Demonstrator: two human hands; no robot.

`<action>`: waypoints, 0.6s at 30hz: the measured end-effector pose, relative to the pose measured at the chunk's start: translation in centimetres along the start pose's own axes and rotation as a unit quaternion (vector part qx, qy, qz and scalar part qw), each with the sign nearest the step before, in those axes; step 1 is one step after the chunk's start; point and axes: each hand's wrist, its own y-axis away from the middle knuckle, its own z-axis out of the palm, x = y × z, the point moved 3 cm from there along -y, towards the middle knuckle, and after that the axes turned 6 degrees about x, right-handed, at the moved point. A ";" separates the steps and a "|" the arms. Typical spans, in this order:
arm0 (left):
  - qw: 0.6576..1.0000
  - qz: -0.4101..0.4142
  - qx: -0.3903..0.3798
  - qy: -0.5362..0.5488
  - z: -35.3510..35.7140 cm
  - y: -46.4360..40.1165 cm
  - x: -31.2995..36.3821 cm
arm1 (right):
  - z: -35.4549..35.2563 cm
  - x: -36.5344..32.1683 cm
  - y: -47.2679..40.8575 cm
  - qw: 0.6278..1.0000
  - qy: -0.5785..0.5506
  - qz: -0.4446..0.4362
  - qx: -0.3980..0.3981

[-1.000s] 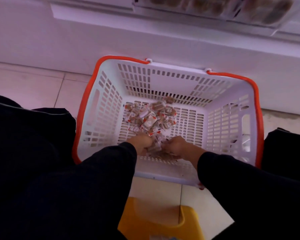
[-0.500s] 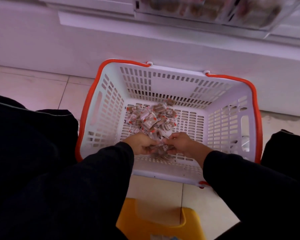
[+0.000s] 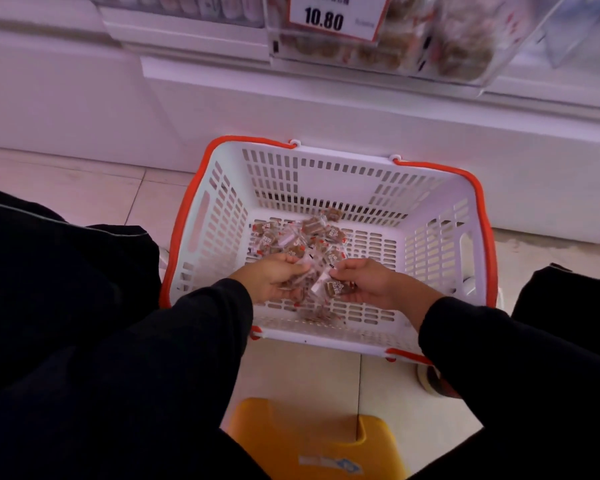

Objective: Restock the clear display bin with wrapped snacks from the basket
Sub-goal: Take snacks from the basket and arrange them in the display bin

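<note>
While both hands, left (image 3: 274, 278) and right (image 3: 364, 282), lift since a moment ago, each grip pinches snacks (image 3: 321, 287) above basket (image 3: 201, 216); bin (image 3: 378, 39) now overhead, transfer likely next.

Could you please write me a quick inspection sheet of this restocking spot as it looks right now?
Surface: tiled floor.
Job's things: wrapped snacks heaped in the white basket; clear display bin above, partly filled.
Clutter: yellow stool under the person.
Grippers: left hand and right hand each hold snacks inside the basket.
Cables: nothing seen.
Surroundings: white shelf base; price tag reading 10.80.
</note>
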 end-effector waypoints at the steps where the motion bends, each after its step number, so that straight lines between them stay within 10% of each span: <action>1: 1.000 0.009 0.008 -0.006 -0.2 0.1 -0.2 | -0.1 -0.1 0.2 1.000 0.010 -0.001 0.005; 9: 0.988 0.118 0.023 -0.094 -1.3 3.8 5.1 | -1.8 -4.5 3.5 0.966 0.219 -0.099 0.091; 18: 0.916 0.246 -0.066 -0.310 -1.6 15.8 17.0 | -0.7 -16.5 13.1 0.796 0.527 -0.295 0.034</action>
